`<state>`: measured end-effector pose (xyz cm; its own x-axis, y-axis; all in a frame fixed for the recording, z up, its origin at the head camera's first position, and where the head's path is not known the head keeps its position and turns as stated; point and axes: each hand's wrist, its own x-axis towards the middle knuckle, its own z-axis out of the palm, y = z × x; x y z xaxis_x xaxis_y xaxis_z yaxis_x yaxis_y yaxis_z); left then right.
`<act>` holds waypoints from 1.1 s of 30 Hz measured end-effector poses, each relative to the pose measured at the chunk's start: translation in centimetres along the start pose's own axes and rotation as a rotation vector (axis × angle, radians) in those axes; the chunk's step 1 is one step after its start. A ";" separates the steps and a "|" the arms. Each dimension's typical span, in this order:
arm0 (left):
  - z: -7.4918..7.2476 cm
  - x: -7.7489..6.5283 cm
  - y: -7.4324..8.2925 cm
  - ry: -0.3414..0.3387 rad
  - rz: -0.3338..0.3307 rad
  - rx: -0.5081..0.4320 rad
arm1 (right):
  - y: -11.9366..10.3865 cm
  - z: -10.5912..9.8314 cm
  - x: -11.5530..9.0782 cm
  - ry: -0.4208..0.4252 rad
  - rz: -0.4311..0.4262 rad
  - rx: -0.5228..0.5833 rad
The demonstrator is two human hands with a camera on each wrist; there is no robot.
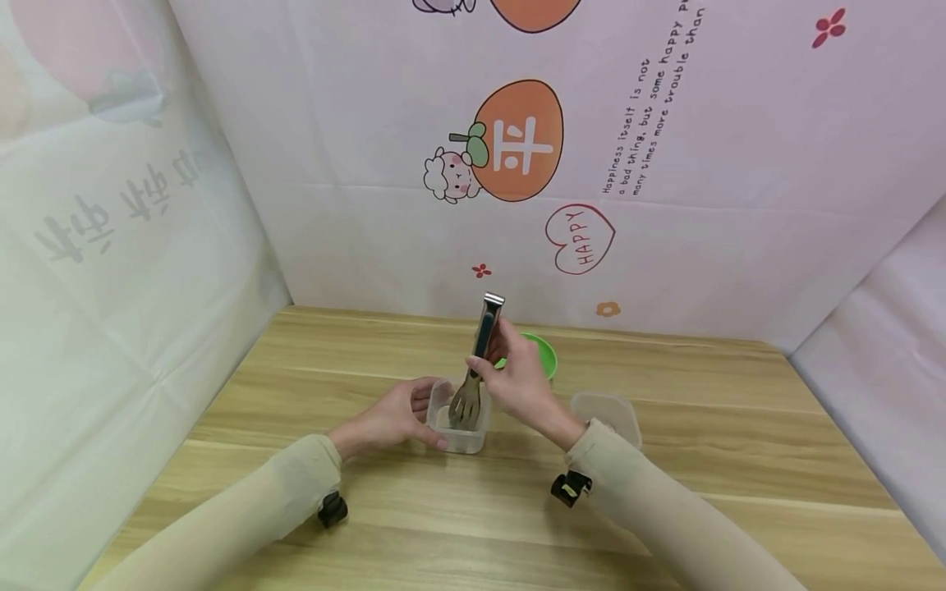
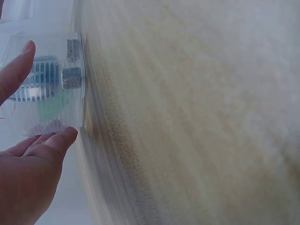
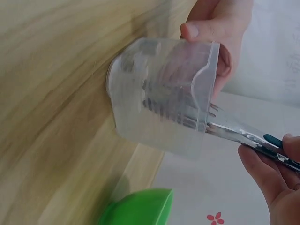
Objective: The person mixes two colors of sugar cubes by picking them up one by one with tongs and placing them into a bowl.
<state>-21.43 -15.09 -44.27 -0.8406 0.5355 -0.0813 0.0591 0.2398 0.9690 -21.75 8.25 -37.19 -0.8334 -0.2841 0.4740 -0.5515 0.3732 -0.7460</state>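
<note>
A clear plastic container [image 1: 464,442] stands upright on the wooden table. My left hand [image 1: 392,417] holds it from the left, thumb on the near side and fingers on the far side. My right hand [image 1: 521,382] grips metal serving tongs [image 3: 229,133] with dark handle inlays, and their slotted heads point down inside the container. Small speckled grey-brown pieces [image 2: 71,78] lie at the container's bottom, seen blurred through its wall. Whether the tongs touch them I cannot tell.
Behind my right hand is a green bowl [image 1: 548,356], partly hidden. A translucent square lid [image 1: 608,410] lies on the table [image 1: 702,460] by my right wrist. A printed white cloth [image 1: 384,246] hangs at the table's back edge, with more cloth on both sides.
</note>
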 end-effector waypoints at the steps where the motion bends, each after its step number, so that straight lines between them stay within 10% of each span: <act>1: 0.0 0.0 0.0 0.000 -0.002 -0.004 | 0.0 -0.1 0.0 0.010 -0.002 -0.006; 33: 0.3 -0.2 0.1 0.007 -0.006 -0.013 | 1.0 0.8 -0.4 0.014 -0.032 -0.021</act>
<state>-21.09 -14.96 -44.19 -0.8449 0.5281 -0.0852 0.0473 0.2323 0.9715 -21.92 8.02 -38.51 -0.8155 -0.2844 0.5041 -0.5787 0.3828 -0.7201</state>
